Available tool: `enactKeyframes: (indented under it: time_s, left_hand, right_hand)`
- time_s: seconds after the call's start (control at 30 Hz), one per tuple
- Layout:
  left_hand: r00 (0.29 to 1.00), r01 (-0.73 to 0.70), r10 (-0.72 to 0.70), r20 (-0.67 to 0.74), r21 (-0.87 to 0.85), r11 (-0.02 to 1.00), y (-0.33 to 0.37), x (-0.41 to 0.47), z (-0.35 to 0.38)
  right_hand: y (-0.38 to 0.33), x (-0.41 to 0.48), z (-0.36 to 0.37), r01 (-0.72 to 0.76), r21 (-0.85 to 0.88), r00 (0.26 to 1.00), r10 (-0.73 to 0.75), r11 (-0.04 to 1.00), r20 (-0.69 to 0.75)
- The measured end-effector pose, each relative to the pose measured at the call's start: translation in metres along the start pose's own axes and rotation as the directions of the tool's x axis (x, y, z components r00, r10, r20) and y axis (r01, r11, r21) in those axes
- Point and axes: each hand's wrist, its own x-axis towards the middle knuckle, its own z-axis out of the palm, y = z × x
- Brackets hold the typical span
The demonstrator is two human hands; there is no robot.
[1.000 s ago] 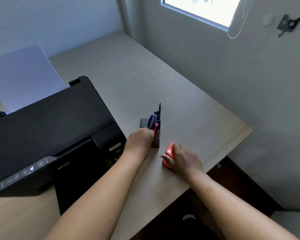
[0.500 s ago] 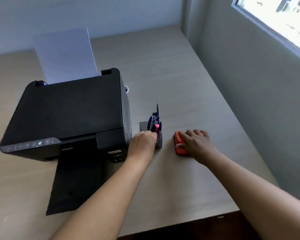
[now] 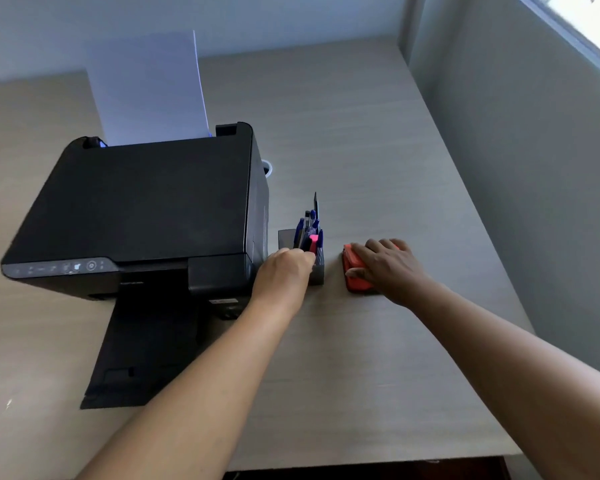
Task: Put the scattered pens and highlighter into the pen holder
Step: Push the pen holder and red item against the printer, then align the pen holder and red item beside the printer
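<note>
Pale wooden desk (image 3: 378, 140) against grey wall. Centre frame: pen holder (image 3: 317, 270) beside black printer (image 3: 142, 206), pens (image 3: 309, 225) and pink highlighter (image 3: 313, 241) already upright inside. Left hand (image 3: 283, 271) curled against holder, probably steadying it; grip unclear. Right hand (image 3: 388, 265) flat, fingers spread over red object (image 3: 354, 280).

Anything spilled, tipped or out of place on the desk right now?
Nothing stands out. The grey pen holder stands upright beside the black printer, with the blue pens and pink highlighter inside. The left hand is at the holder; the right hand rests on an orange-red stapler-like object.
</note>
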Motion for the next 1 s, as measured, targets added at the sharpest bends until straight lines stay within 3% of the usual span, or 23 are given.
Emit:
enactKeyframes:
  time_s: [0.33,0.5,0.67,0.83,1.0]
  left_hand:
    - [0.999,0.002,0.001,0.049,-0.057,0.998,-0.006,-0.001,-0.01]
    - [0.986,-0.076,0.052,-0.16,-0.152,0.985,-0.004,-0.006,-0.032]
    - [0.96,-0.164,0.151,-0.236,-0.037,0.986,-0.039,-0.009,-0.072]
    - [0.951,-0.084,0.071,-0.301,-0.03,0.996,-0.111,-0.022,-0.106]
    - [0.972,0.054,-0.051,-0.23,0.009,0.998,-0.192,-0.044,-0.124]
  right_hand:
    - [-0.004,0.007,-0.011,-0.063,0.095,0.997,0.059,0.993,0.047]
    - [-0.008,0.009,-0.044,-0.15,0.168,0.989,0.146,0.974,0.031]
    - [-0.017,0.007,-0.088,-0.227,0.285,0.969,0.246,0.931,-0.032]
    - [-0.063,0.023,-0.12,-0.237,0.469,0.924,0.347,0.851,-0.163]
    - [-0.158,0.049,-0.136,-0.139,0.52,0.923,0.3,0.843,-0.239]
